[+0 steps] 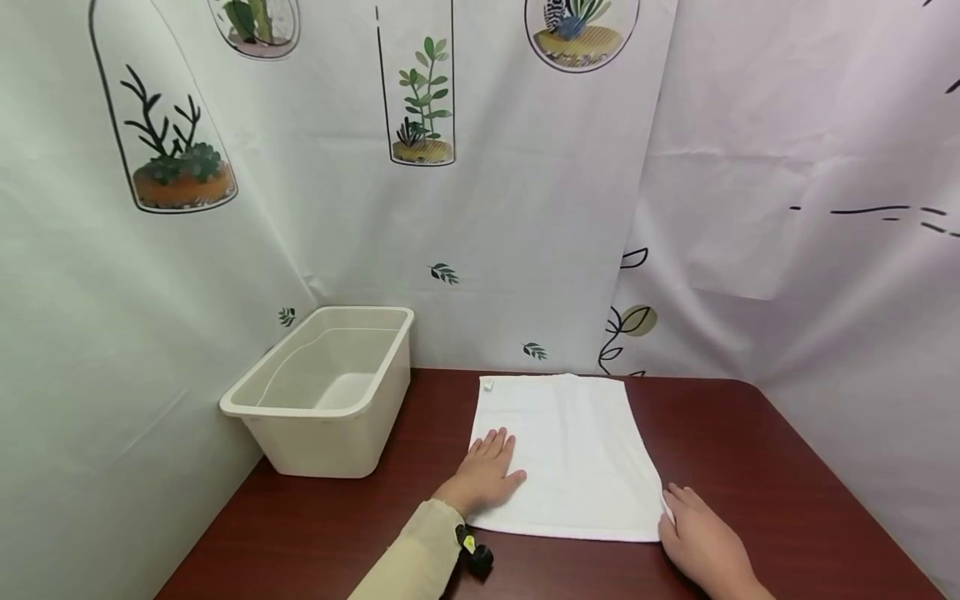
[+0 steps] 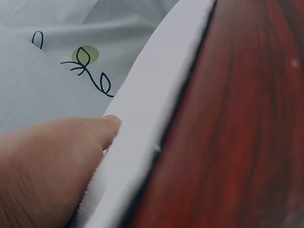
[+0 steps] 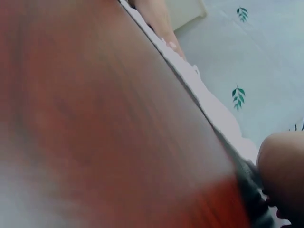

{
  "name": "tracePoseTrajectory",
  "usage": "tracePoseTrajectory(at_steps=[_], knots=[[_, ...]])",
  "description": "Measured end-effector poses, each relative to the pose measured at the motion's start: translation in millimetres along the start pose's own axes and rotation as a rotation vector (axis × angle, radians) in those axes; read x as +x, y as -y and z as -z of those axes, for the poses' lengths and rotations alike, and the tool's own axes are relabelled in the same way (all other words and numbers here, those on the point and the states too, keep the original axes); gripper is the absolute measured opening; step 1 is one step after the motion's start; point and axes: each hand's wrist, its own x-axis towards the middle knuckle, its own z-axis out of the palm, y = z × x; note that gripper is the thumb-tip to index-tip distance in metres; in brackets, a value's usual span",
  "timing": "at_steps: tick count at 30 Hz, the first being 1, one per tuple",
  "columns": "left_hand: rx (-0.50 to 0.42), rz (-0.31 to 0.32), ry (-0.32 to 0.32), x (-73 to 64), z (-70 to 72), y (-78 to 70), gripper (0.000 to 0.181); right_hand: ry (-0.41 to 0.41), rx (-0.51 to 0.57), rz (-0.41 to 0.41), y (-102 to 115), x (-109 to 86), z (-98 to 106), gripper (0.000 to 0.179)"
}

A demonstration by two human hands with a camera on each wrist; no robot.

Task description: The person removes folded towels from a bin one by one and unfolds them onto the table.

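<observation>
A white towel [image 1: 566, 458] lies spread on the table, a small label at its far left corner. My left hand [image 1: 487, 471] rests palm down on its left side, fingers straight and thumb apart. In the left wrist view, the thumb of the left hand [image 2: 61, 156] lies along the towel's fuzzy edge [image 2: 147, 80]. At the near right corner my right hand [image 1: 701, 529] pinches the towel's edge between thumb and fingers. Only part of the right hand [image 3: 285, 175] shows in the right wrist view, beside the towel [image 3: 213, 109].
A cream plastic tub [image 1: 318, 412] stands at the back left of the dark red wooden table [image 1: 765, 467]. Behind and on both sides hangs a white curtain [image 1: 517, 225] printed with plants. A black strap with a small device [image 1: 478, 560] sits on the left wrist.
</observation>
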Motion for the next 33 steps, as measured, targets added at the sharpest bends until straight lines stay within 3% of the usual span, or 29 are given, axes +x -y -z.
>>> tracePoseTrajectory(at_steps=[8, 16, 19, 24, 27, 30, 33], knots=[[0.039, 0.009, -0.028, -1.7, -0.9, -0.7, 0.072, 0.054, -0.041, -0.058, 4, -5.8, 4, 0.046], [0.043, 0.000, -0.075, -6.1, -0.9, -2.2, 0.071, 0.082, -0.037, -0.129, 3, -8.5, 6, 0.066], [0.005, 0.031, -0.051, -7.4, 2.5, -7.1, 0.075, 0.033, -0.047, -0.112, 6, -2.8, 10, 0.068], [0.005, 0.141, -0.001, 3.0, 21.6, -22.4, 0.079, -0.095, -0.069, 0.053, 31, 39.1, 25, 0.057], [0.021, 0.183, -0.016, 22.5, 33.3, -24.4, 0.074, -0.007, -0.032, 0.084, 46, 83.4, 30, 0.051], [0.006, 0.190, -0.084, 45.7, 34.7, -17.4, 0.065, 0.103, 0.062, 0.021, 48, 127.9, 21, 0.050], [-0.028, 0.194, -0.154, 63.4, 28.3, -8.8, 0.058, 0.134, 0.188, -0.050, 39, 160.2, 0, 0.051]])
